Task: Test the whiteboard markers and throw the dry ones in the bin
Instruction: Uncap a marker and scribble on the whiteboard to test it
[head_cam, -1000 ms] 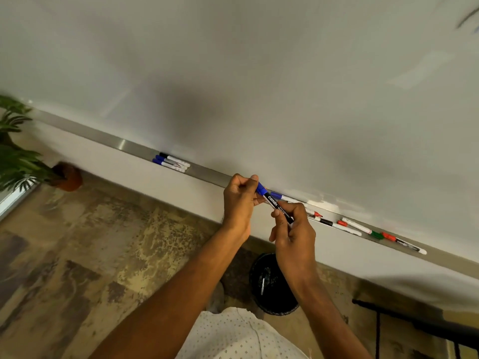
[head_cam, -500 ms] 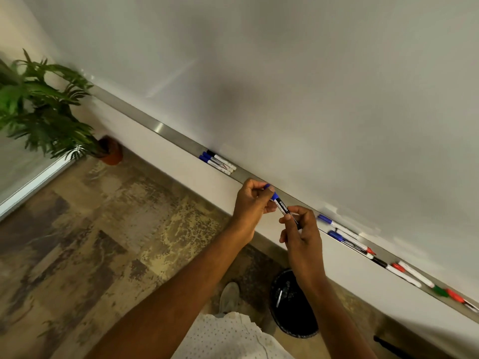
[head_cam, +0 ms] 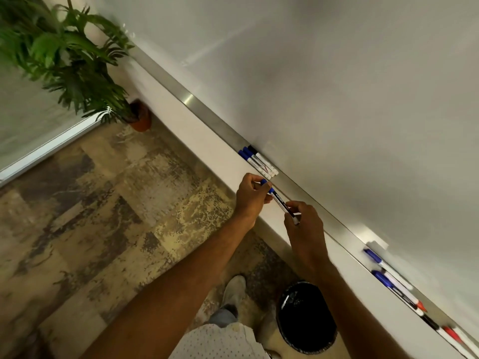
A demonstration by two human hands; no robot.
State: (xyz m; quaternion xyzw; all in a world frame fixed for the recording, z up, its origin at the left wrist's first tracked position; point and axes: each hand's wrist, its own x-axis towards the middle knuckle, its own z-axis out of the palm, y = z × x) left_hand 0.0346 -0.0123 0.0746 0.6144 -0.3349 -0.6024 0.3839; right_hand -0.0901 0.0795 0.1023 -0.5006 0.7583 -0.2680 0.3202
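Item: blue-capped marker point(head_cam: 280, 202), now being carried leftward along the tray point(head_cam: 305, 189). Over the last second it is leaving the mixed row of markers point(head_cam: 404, 288) well behind and is arriving just beside the set of three markers point(head_cam: 259, 161) lying on the tray. Cap is seated on the barrel.

Judgement: testing of this one looks finished, and it is probably joining the kept set rather than going into the bin point(head_cam: 307, 317), which is standing on the floor well below the tray.

Holders: left hand point(head_cam: 252, 198) is pinching the capped end, fingers point(head_cam: 255, 181) curled round it. Right hand point(head_cam: 303, 229) is pinching the butt end between thumb and fingertips. The marker is spanning the gap between both hands, hanging just below the tray, not touching it.
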